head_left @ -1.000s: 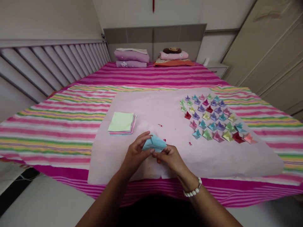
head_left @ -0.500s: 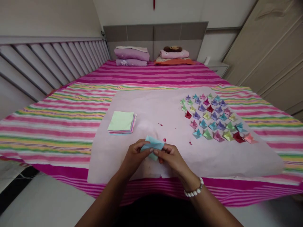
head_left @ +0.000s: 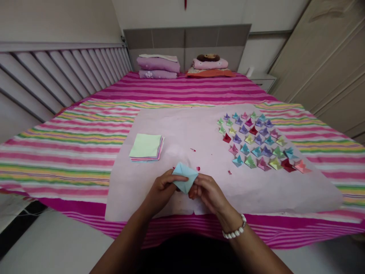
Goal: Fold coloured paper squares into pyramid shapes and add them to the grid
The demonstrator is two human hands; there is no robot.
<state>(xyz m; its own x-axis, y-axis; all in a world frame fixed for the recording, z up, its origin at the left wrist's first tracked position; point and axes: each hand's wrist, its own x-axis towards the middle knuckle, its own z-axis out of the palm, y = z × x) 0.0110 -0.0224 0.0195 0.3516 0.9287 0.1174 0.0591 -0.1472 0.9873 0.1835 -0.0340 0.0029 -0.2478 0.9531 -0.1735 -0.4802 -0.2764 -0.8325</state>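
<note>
A light-blue square of folded origami paper (head_left: 185, 176) is held up between my two hands, a corner pointing away from me and crease lines meeting near its middle. My left hand (head_left: 164, 186) grips its left side, with the thumb lying across the top face and the other fingers underneath. At the right corner, the fingers of my right hand (head_left: 207, 190) pinch the edge; a white bead bracelet (head_left: 235, 233) circles that wrist. Beyond my left hand lies a stack of square paper sheets (head_left: 146, 146), pale green on top.
Rows of small folded paper shapes (head_left: 256, 140) in many colours stand at the right of the pale sheet (head_left: 176, 121) covering the bed. Little red scraps (head_left: 229, 172) lie about. Folded bedding (head_left: 159, 66) and a headboard (head_left: 186, 40) are at the far end.
The blue paper, earlier partly raised and bent under both thumbs, now lies flattened as a diamond. My right thumb has moved off its face to the right corner; my left thumb stays across it.
</note>
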